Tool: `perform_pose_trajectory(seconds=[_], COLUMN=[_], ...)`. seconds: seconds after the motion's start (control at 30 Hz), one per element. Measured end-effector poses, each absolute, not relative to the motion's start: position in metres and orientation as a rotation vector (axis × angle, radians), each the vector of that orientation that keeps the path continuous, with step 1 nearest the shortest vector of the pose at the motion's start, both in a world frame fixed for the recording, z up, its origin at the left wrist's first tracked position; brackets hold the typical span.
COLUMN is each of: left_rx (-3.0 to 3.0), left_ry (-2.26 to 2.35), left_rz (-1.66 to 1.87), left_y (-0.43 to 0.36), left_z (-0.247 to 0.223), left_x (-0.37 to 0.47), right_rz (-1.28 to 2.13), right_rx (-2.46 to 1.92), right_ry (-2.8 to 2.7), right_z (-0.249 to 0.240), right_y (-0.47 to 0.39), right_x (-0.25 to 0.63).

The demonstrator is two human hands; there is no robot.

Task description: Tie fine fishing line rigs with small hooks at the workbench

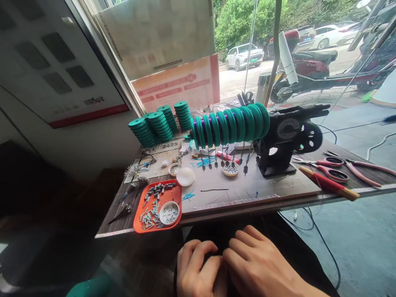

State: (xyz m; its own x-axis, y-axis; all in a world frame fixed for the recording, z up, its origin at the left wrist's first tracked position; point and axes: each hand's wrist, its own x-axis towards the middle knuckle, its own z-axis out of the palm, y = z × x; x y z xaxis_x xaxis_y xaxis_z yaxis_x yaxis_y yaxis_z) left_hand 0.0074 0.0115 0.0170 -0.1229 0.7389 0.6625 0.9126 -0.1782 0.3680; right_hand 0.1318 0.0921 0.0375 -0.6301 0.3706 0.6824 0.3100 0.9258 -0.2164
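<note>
Both hands rest low over my dark-clothed lap, in front of the table edge. My left hand (198,270) has its fingers curled inward. Beside it, my right hand (255,258) is closed too, with its fingertips close to the left hand. Anything inside either hand is hidden. Beyond them on the table stands a black winding device (278,140) with a gear and a row of green spools (229,126) carrying purple thread. Several small dark weights (222,163) hang below the spools. Nearest the left hand is an orange tray (140,214) with small metal cylinders and short tubes.
Stacks of green spools (159,126) stand at the back left. A white dish (169,213) sits in the tray, and a bowl of small beads (230,169) is under the winder. Scissors (332,173), pliers (361,175) and a red-handled tool (328,183) lie on the right.
</note>
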Motion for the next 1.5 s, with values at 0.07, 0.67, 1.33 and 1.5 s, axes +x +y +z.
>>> perform_pose_trajectory(seconds=[0.07,0.67,1.33,1.5], left_rx=[-1.918,-1.882,-1.849,-1.841], left_ry=[-1.856,-1.864,-1.823,-1.836], left_rz=[-1.178,-1.188,-1.169,-1.13], left_y=[0.0114,0.0109,0.0121,0.0108], left_z=[0.0171,0.0145,0.0175,0.018], left_x=[0.0074,0.0072,0.0079,0.0079], right_rz=[0.1,0.12,0.127,0.117], right_rx=[-0.481,-0.487,-0.489,-0.505], right_ry=[-2.296,-2.287,-2.299,-2.296], right_z=[0.0377,0.0358,0.0335,0.0327], right_y=[0.0915,0.0918,0.0905,0.0901], right_x=[0.1321,0.1315,0.1317,0.1323])
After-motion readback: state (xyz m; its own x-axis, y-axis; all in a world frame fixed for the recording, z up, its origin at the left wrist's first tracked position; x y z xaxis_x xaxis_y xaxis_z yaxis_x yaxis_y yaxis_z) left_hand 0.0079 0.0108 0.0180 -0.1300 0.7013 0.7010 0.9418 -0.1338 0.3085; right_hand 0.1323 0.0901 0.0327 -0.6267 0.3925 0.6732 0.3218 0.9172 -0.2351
